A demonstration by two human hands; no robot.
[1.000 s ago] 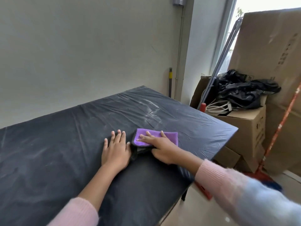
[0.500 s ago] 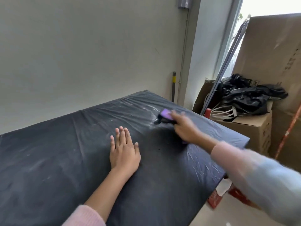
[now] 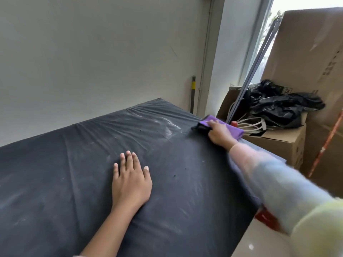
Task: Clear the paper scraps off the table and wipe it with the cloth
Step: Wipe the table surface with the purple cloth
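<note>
Since half a second ago, the right hand (image 3: 219, 133) has carried the purple cloth with a black edge (image 3: 225, 127) farther out, from near the middle of the black plastic-covered worktop (image 3: 74, 173) to its far right edge. That hand's grip lies flat on the cloth, pressing it down with fingers spread rather than curled around it. White dusty smears (image 3: 167, 125) mark the sheet just left of the cloth. As before, the left hand (image 3: 130, 180) rests palm down, fingers open and holding nothing, near the worktop's middle. Brown cardboard boxes (image 3: 278, 143) stand beyond the edge.
</note>
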